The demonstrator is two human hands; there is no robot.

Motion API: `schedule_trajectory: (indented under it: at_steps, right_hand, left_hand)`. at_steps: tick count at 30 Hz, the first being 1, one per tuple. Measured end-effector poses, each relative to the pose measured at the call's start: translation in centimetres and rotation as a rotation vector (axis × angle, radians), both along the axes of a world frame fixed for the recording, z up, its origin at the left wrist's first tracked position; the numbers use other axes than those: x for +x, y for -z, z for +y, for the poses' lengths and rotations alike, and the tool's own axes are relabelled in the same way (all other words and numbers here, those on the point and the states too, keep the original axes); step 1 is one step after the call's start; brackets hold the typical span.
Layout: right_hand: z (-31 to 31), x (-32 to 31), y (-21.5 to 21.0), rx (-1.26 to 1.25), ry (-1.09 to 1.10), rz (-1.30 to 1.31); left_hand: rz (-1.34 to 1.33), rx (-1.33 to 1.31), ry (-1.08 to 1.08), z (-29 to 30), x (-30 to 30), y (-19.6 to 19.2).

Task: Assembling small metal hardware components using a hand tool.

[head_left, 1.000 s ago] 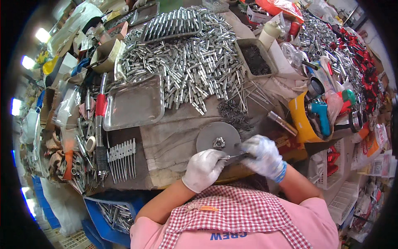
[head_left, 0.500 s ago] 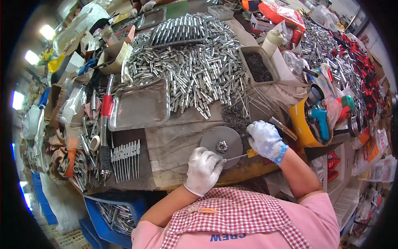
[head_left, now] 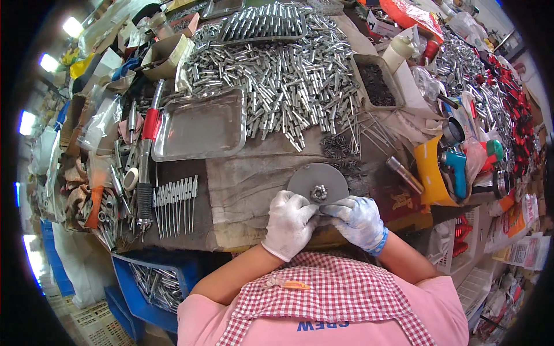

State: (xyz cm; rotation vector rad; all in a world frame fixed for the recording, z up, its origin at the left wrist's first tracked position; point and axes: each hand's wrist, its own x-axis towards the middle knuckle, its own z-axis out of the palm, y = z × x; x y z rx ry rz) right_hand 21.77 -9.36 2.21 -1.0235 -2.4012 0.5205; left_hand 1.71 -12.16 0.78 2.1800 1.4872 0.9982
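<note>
Both gloved hands meet at the near edge of a round grey disc (head_left: 306,180) with a small metal nut-like piece (head_left: 318,193) on its middle. My left hand (head_left: 289,222), in a white glove, is closed in a pinch on a thin metal rod, mostly hidden by the fingers now. My right hand (head_left: 359,222), in a white glove with blue patches, has its fingertips pressed together against the left fingertips; what they grip is hidden. Left of the hands, several metal pieces with thin rods (head_left: 176,202) lie in a row.
A bare metal tray (head_left: 199,130) lies at left, below a heap of metal tubes (head_left: 283,86). Small dark pins (head_left: 340,151) lie beyond the disc; a bin of dark parts (head_left: 378,86) stands farther right. A teal power tool (head_left: 456,173) rests by a yellow holder (head_left: 430,173).
My right hand has moved left and nearer, from beside the small pins to my left hand. The thin rod, seen between the hands before, is now covered. The view has shifted slightly.
</note>
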Motion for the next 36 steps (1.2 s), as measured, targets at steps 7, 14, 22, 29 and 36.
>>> schedule_trajectory:
  at_steps: [7, 14, 22, 29, 36]
  right_hand:
    - [0.5, -0.4, 0.3, 0.079, -0.039, -0.082]
    - [0.6, -0.8, 0.7, 0.084, -0.009, -0.055]
    - [0.7, -2.3, -2.1, 0.011, -0.06, -0.402]
    - [2.3, -1.5, -0.7, 0.003, -0.085, -0.241]
    - [0.3, -1.5, -1.3, 0.048, 0.057, -0.306]
  left_hand:
    - [-0.014, -0.024, 0.006, 0.2, 0.1, 0.2]
    - [-0.033, -0.055, 0.032, 0.3, -0.3, 0.1]
    - [0.005, -0.029, 0.05, 0.1, -0.4, 0.2]
    - [0.047, 0.095, 0.136, 1.2, -0.2, 0.8]
    - [0.063, 0.078, 0.141, 1.0, -0.3, 0.6]
